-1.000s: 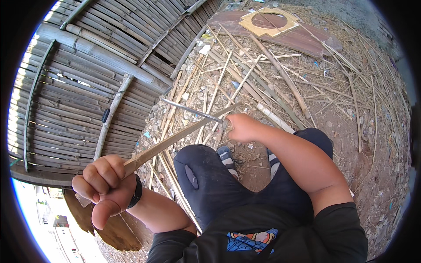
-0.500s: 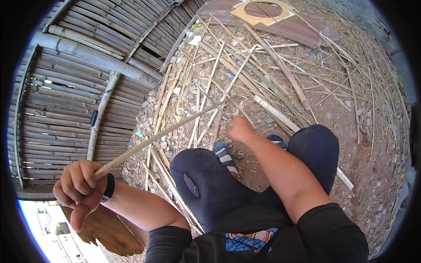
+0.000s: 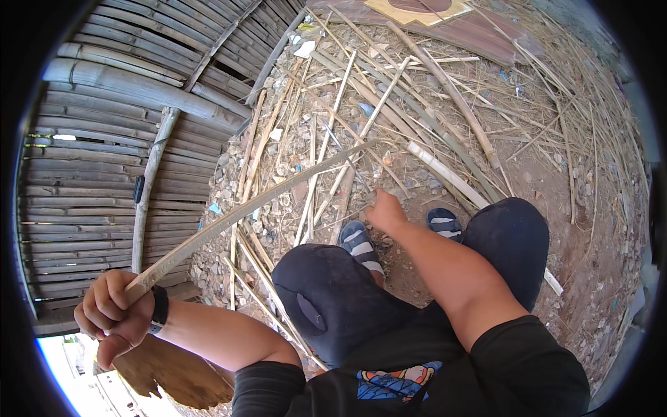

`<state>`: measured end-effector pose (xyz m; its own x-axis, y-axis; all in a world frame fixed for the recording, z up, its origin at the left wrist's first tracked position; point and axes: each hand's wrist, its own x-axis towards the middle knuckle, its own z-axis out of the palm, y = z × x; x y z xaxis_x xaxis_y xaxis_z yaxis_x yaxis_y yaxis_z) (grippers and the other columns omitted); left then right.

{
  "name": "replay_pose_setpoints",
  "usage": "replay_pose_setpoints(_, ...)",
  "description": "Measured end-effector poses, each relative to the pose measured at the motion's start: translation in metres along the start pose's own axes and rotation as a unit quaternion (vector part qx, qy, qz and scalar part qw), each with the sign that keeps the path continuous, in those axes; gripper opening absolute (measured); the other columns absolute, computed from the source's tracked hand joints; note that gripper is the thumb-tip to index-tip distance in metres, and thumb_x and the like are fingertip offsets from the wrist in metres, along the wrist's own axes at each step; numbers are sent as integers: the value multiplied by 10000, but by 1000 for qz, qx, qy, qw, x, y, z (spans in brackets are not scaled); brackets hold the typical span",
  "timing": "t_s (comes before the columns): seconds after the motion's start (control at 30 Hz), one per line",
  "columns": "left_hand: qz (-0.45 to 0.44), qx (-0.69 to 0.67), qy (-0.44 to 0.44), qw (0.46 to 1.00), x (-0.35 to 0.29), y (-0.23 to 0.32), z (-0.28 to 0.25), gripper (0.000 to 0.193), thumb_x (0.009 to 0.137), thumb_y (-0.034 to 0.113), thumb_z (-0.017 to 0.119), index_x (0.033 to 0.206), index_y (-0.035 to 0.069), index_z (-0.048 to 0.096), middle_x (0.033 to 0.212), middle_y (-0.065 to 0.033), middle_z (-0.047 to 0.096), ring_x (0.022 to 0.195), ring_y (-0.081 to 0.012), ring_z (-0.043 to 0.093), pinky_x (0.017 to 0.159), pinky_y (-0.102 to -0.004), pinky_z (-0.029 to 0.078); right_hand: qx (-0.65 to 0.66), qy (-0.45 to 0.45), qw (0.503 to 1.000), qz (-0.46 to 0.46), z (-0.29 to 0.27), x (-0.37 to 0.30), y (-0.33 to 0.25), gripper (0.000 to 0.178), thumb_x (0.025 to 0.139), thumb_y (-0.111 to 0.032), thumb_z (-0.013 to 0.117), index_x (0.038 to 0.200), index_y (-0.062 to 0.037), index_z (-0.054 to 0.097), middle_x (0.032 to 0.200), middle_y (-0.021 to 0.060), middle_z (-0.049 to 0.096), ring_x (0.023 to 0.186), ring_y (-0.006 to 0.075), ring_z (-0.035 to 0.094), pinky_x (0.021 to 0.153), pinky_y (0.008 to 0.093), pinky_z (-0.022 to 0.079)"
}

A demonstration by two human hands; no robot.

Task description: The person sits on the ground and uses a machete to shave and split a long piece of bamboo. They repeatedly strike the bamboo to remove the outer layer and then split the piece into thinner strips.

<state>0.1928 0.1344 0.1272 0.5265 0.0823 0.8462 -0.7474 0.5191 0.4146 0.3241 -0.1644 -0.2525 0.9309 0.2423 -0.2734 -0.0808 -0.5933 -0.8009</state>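
Note:
My left hand (image 3: 117, 313), out at the left, is closed round one end of a long bamboo strip (image 3: 229, 217). The strip slants up to the right, its far end beyond my left knee and above the littered ground. My right hand (image 3: 385, 212) is a closed fist in front of my knees. It grips a narrow, grey knife (image 3: 345, 154), whose blade points up and left and meets the strip near its far end. The fingers hide the knife's handle. Whether the blade touches the strip or only passes behind it, I cannot tell.
Split bamboo pieces (image 3: 451, 174) and shavings cover the stony ground ahead. A slatted bamboo wall (image 3: 90, 201) with a leaning pole (image 3: 154, 187) stands at the left. A brown board (image 3: 479, 45) and a yellowish cut-out panel (image 3: 458, 12) lie at the back. My sandalled feet are below.
My left hand has moved a little left and down with the strip. The strip shows more of its broad face. The knife blade stands steeper, its tip farther right.

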Motion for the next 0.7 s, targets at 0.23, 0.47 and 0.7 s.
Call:
replay_pose_setpoints(0.23, 45, 154, 120, 980, -7, -1, 23, 500, 665, 277, 939, 654, 222, 443, 517, 146, 335, 433, -5, 254, 441, -200, 169, 80, -58, 982, -160, -13, -27, -111, 346, 781, -143, 695, 1064, 9, 567, 840, 236, 671, 861, 412, 669, 766, 494, 526)
replay_pose_setpoints(0.47, 43, 264, 160, 950, -5, -4, 24, 509, 769, 263, 862, 652, 208, 370, 551, 118, 271, 468, -42, 230, 481, -232, 191, 78, -40, 980, -178, 28, 4, -69, 270, 798, -138, 692, 1017, -19, 588, 926, 188, 693, 863, 363, 684, 762, 433, 542)
replay_pose_setpoints(0.7, 65, 305, 199, 929, -8, 6, 3, 524, 850, 296, 794, 633, 193, 328, 579, 92, 243, 498, -62, 231, 504, -241, 208, 60, -71, 995, 35, -6, 41, -48, 272, 808, -143, 672, 1038, -7, 620, 932, 254, 685, 903, 376, 688, 800, 467, 544)
